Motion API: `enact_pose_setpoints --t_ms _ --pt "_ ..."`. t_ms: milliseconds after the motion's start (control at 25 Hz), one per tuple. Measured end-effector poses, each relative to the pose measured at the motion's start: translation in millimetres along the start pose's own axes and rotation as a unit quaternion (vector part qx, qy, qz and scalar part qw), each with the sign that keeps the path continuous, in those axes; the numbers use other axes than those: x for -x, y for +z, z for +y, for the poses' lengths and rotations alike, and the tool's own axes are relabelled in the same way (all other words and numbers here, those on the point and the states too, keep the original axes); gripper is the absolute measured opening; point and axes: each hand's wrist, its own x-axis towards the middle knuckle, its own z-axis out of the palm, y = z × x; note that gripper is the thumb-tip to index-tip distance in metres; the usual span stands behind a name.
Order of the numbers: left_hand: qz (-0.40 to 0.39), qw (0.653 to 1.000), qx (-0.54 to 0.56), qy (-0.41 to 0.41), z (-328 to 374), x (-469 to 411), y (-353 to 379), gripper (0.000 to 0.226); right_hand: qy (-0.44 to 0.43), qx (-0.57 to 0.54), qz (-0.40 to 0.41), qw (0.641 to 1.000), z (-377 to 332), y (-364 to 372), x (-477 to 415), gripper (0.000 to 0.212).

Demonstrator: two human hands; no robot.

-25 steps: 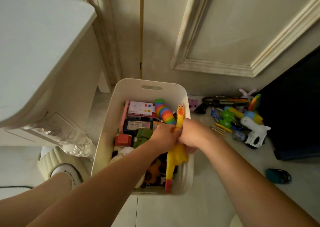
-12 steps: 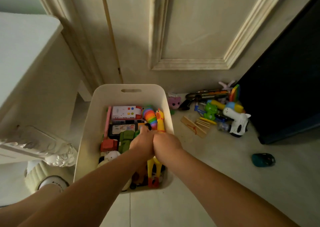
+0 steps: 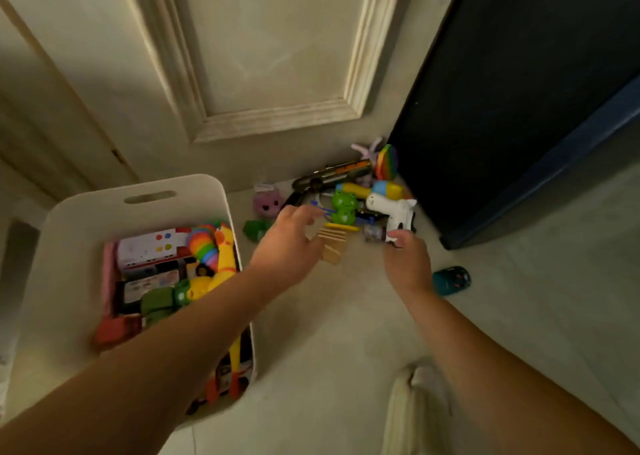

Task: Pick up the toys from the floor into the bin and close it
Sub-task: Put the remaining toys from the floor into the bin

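Having left chicken [image 3: 224, 260], hands [image 3: 287, 246] floorward

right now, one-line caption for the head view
Both hands reach from the toy-filled bin toward the toys on the floor by the door.

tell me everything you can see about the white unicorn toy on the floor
The white unicorn toy looks like glossy plastic, with dark spots low on its body and a blue and yellow part at its head end. It lies at the right edge of the toy pile, beside the dark cabinet. The right hand reaches for it, fingers at its lower end; contact is unclear.
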Motion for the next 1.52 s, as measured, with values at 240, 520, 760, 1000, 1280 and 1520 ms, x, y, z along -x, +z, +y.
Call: enact_pose_setpoints --t_ms 240,520,760,1000,1280,1520 --pt "-0.249 0.966 -0.071 -0.030 -4 -33 86 0.054 0.216 0.147 -0.080 0.962 130 -28 -67 0.067" --pt "-0.268 0.955 -0.068 -0.110 -18 -64 127 0.052 0.149 0.190 -0.134 0.961 139 5 -84 0.050" --pt "-0.211 0.842 0.311 -0.387 -24 -83 85 0.040 -0.070 -0.156 -0.237 0.956 16 51 -34 0.062" --pt "-0.064 0.875 0.241 -0.415 -64 -95 45 0.063 -0.006 -0.100 -0.209 0.973 -21 79 -77 0.040" --pt "-0.050 0.794 0.434 -0.423 -75 -97 28 0.047 0.133 0.106 0.061 0.984 25 85 -137 0.108" --pt "-0.093 0.792 0.485 -0.358 -70 -87 12 0.046 0.107 0.110 0.076 0.985 45 82 -143 0.083"
